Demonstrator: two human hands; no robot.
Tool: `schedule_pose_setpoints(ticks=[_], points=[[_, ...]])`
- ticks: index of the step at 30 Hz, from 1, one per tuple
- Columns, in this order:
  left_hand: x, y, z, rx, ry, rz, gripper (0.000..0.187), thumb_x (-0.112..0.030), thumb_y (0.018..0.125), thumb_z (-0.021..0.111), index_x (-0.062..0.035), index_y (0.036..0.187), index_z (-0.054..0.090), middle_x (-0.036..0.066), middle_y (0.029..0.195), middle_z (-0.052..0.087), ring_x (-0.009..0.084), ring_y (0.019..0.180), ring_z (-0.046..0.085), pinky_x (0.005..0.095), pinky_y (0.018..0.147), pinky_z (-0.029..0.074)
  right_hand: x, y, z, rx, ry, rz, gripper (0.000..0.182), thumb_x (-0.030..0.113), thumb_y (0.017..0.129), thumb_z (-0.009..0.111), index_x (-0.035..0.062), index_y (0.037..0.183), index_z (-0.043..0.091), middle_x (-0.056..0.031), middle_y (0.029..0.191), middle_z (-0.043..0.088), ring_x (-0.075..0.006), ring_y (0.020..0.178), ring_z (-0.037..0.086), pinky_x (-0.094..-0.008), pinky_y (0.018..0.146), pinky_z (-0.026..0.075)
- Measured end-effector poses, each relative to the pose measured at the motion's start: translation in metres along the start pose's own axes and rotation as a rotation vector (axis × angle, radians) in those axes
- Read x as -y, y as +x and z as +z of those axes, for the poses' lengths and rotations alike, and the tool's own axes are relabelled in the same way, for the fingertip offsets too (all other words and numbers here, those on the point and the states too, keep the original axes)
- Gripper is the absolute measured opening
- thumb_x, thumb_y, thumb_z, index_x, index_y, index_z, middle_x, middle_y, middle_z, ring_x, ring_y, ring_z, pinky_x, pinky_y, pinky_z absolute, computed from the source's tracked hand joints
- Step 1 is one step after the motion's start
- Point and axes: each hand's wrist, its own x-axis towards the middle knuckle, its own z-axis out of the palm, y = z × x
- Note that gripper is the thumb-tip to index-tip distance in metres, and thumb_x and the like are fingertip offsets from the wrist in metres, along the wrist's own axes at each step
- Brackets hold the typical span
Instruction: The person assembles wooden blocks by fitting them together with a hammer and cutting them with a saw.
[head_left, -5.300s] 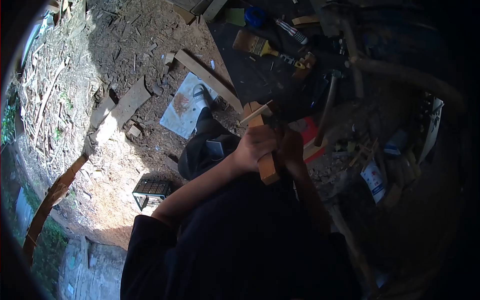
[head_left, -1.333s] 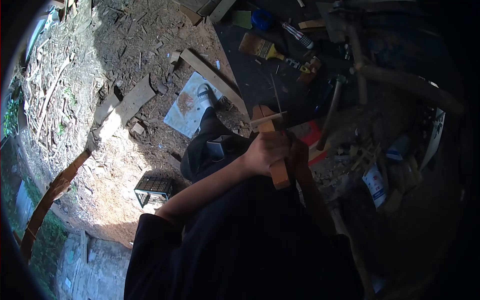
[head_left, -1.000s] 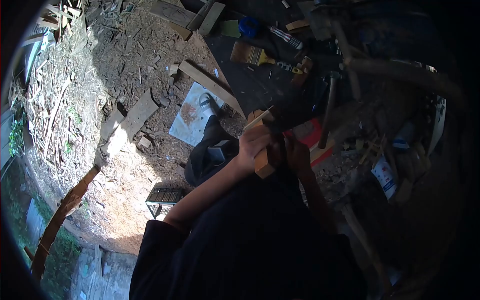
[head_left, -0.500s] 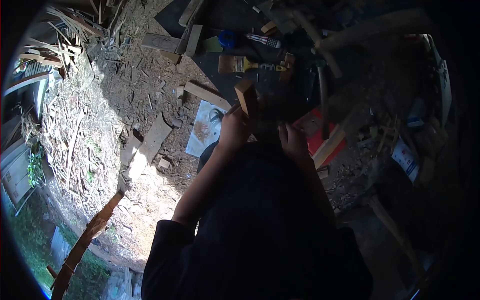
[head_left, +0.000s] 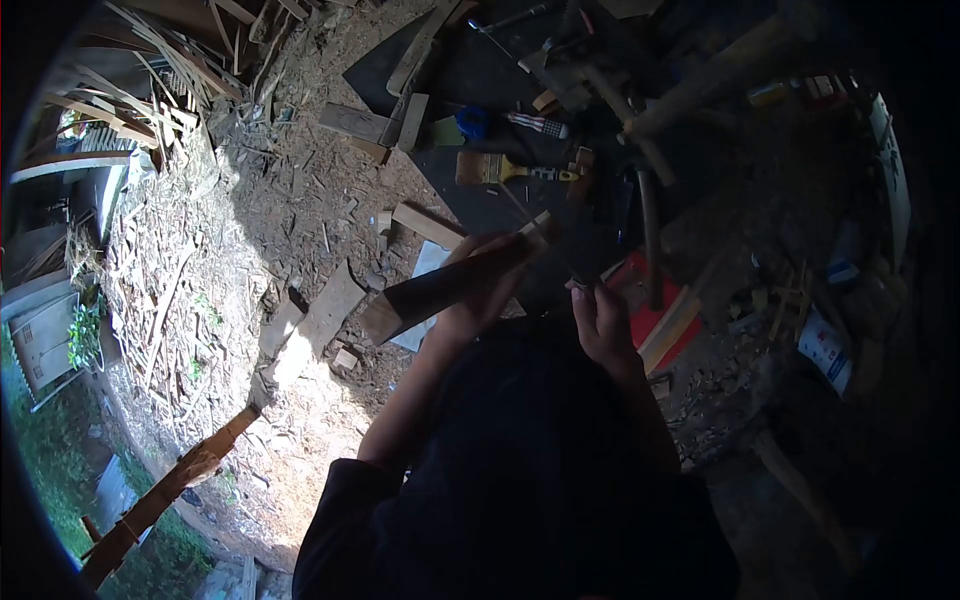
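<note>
My left hand [head_left: 468, 312] is wrapped round a wooden block [head_left: 430, 295], which lies slanted across the palm with one end toward the upper right. My right hand [head_left: 604, 320] pinches a thin, dark, rod-like tool [head_left: 562, 264]. It runs up and left, crossing the block's far end; its exact kind is too dim to make out. Just beyond the hands, a wide paintbrush [head_left: 484, 168] with a yellow handle lies on a dark sheet [head_left: 450, 205], near a blue tape measure [head_left: 472, 124] and a tool with a patterned handle [head_left: 538, 125].
Beside my right hand is a red object [head_left: 640, 318] with a wooden strip [head_left: 672, 330] over it. A hammer-like tool [head_left: 650, 240] stretches above that. Wood scraps [head_left: 330, 305] and shavings cover the ground at left. A long split plank [head_left: 180, 478] slants at lower left.
The block in my left hand has swung from upright to lying slanted toward the lower left. My right hand has come up slightly, and the thin tool now shows in it.
</note>
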Motion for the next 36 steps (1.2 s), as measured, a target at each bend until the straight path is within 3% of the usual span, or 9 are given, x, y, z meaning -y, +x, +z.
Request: schedule_pose_setpoints(ticks=[6, 8, 15, 18, 24, 30, 33, 34, 36], points=[[-0.08, 0.03, -0.035, -0.043, 0.191, 0.243, 0.043, -0.009, 0.083, 0.088, -0.0024, 0.123, 0.071, 0.015, 0.112, 0.072, 0.0272, 0.096, 0.076, 0.0352, 0.075, 0.062, 0.063, 0.01, -0.023, 0.079, 0.067, -0.037, 0.019, 0.006, 0.105, 0.058, -0.0034, 0.119, 0.067, -0.0168, 0.097, 0.077, -0.0258, 0.08, 0.078, -0.0347, 0.067, 0.058], [-0.089, 0.028, -0.041, -0.043, 0.24, 0.28, 0.05, -0.011, 0.081, 0.088, -0.008, 0.127, 0.069, 0.015, 0.117, 0.07, 0.0312, 0.1, 0.074, 0.0393, 0.079, 0.061, 0.072, 0.008, -0.025, 0.079, 0.047, -0.062, 0.019, 0.004, 0.104, 0.058, -0.0043, 0.12, 0.066, -0.0169, 0.099, 0.077, -0.0273, 0.08, 0.078, -0.0348, 0.068, 0.058], [-0.116, 0.025, -0.043, -0.117, 0.21, 0.276, 0.051, -0.008, 0.079, 0.088, -0.0077, 0.126, 0.069, 0.015, 0.118, 0.072, 0.0306, 0.103, 0.071, 0.0429, 0.082, 0.059, 0.093, 0.004, -0.02, -0.037, -0.053, -0.171, 0.019, 0.003, 0.104, 0.058, -0.0054, 0.12, 0.065, -0.0174, 0.093, 0.074, -0.0276, 0.08, 0.076, -0.0347, 0.07, 0.056], [-0.118, 0.023, -0.049, -0.072, 0.21, 0.311, 0.047, -0.006, 0.079, 0.086, -0.007, 0.124, 0.072, 0.015, 0.119, 0.073, 0.0312, 0.104, 0.069, 0.0448, 0.083, 0.057, 0.088, 0.002, -0.017, -0.171, 0.034, -0.229, 0.018, 0.005, 0.106, 0.057, -0.0063, 0.117, 0.065, -0.0107, 0.084, 0.068, -0.0173, 0.07, 0.067, -0.0306, 0.064, 0.05], [-0.122, 0.01, -0.062, -0.004, 0.163, 0.248, 0.039, -0.007, 0.082, 0.084, -0.0074, 0.12, 0.075, 0.013, 0.119, 0.074, 0.0311, 0.102, 0.069, 0.0426, 0.081, 0.056, 0.091, 0.009, -0.029, -0.108, 0.309, -0.084, 0.019, 0.006, 0.109, 0.055, -0.0074, 0.116, 0.064, -0.0021, 0.084, 0.063, -0.0037, 0.069, 0.051, -0.0232, 0.061, 0.038], [-0.129, 0.0, -0.062, -0.04, 0.087, 0.24, 0.038, -0.017, 0.086, 0.088, -0.0033, 0.118, 0.074, 0.014, 0.106, 0.071, 0.0322, 0.099, 0.073, 0.0402, 0.086, 0.057, 0.105, 0.013, -0.027, -0.076, 0.415, -0.142, 0.014, -0.001, 0.104, 0.061, -0.0087, 0.115, 0.064, -0.0123, 0.11, 0.071, -0.004, 0.073, 0.054, -0.0225, 0.064, 0.042], [-0.115, -0.01, -0.067, 0.026, -0.022, 0.276, 0.049, -0.015, 0.085, 0.085, 0.0006, 0.128, 0.069, 0.018, 0.126, 0.072, 0.0298, 0.11, 0.071, 0.0407, 0.091, 0.057, 0.109, 0.017, -0.03, -0.033, 0.458, -0.138, 0.018, -0.002, 0.102, 0.065, -0.0088, 0.118, 0.064, -0.0155, 0.12, 0.071, -0.0043, 0.075, 0.057, -0.0213, 0.066, 0.044], [-0.123, -0.016, -0.067, 0.077, -0.169, 0.067, 0.058, -0.023, 0.087, 0.082, 0.0075, 0.133, 0.064, 0.02, 0.128, 0.071, 0.0288, 0.116, 0.07, 0.0397, 0.097, 0.056, 0.111, 0.019, -0.031, -0.019, 0.489, -0.132, 0.019, -0.002, 0.102, 0.066, -0.0088, 0.119, 0.064, -0.0158, 0.12, 0.071, -0.0043, 0.076, 0.058, -0.0207, 0.066, 0.044], [-0.136, -0.011, -0.064, 0.051, -0.482, -0.236, 0.065, -0.027, 0.091, 0.08, 0.0046, 0.143, 0.057, 0.016, 0.128, 0.071, 0.0271, 0.118, 0.07, 0.0399, 0.1, 0.055, 0.117, 0.028, -0.033, -0.005, 0.595, -0.135, 0.022, -0.001, 0.101, 0.067, -0.0083, 0.122, 0.064, -0.014, 0.115, 0.073, -0.0036, 0.076, 0.059, -0.0195, 0.066, 0.044]])
